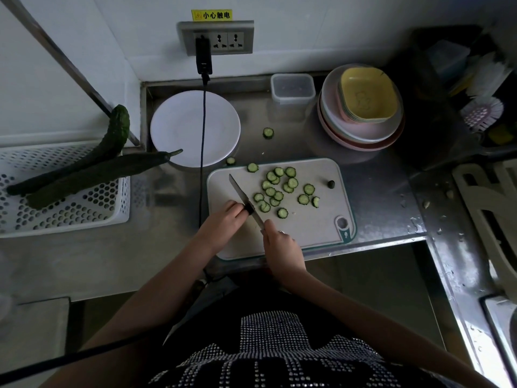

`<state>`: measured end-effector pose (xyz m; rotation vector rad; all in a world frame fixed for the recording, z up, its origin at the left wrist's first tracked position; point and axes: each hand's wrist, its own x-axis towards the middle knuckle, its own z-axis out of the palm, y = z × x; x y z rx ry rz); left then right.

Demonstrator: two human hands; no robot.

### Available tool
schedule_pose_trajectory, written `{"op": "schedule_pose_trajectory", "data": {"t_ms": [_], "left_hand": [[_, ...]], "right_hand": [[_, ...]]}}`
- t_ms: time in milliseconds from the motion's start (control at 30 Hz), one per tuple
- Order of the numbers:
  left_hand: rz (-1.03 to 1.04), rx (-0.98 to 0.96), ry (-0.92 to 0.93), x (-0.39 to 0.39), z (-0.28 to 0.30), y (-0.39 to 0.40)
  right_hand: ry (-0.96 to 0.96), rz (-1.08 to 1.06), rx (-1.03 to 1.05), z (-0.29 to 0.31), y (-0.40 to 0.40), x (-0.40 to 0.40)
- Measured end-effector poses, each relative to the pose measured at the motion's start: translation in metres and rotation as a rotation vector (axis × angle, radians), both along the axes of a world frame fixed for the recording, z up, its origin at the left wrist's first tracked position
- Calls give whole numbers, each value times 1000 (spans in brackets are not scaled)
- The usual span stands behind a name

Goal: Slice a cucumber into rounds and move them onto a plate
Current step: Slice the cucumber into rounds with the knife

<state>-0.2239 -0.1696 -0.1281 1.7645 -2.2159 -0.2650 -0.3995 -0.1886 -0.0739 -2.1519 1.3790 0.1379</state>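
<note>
We are cutting on the cutting board (313, 219), which is lying at the front edge of the steel surface (386, 197). Our left hand (223, 222) is pressing down the last short stub of the cucumber (249, 209), with the fingers closed around it, and only a dark end is showing beside the blade. Our right hand (279, 245) is gripping the handle of the knife (243, 198), fingers wrapped tight, and the blade is pointing toward the back left corner of the board.

The cut rounds (279, 189) are lying in a loose heap in the middle of the board. Two more are sitting on the bare surface behind the board. The white plate (179, 124) is waiting near the back left corner of the surface, with nothing on it, and a black cable (202, 163) is hanging across it.

We are judging that the stub is now too short to hold safely, since the fingers are very near the edge. The rounds are looking thin, wet and light, so they will probably stick and slip. It will be better to scoop several together from below, or to slide them on the flat blade, than to pinch them one by one.
</note>
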Motion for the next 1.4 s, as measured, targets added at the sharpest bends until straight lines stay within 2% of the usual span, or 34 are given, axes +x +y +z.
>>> {"op": "schedule_pose_trajectory", "data": {"t_ms": [400, 833, 1400], "left_hand": [[3, -45, -17, -1, 3, 1], [40, -72, -72, -3, 14, 7], [47, -53, -79, -2, 18, 7]], "right_hand": [[103, 8, 66, -6, -1, 5], [-48, -27, 2, 4, 0, 1], [10, 10, 4, 1, 1, 3]]}}
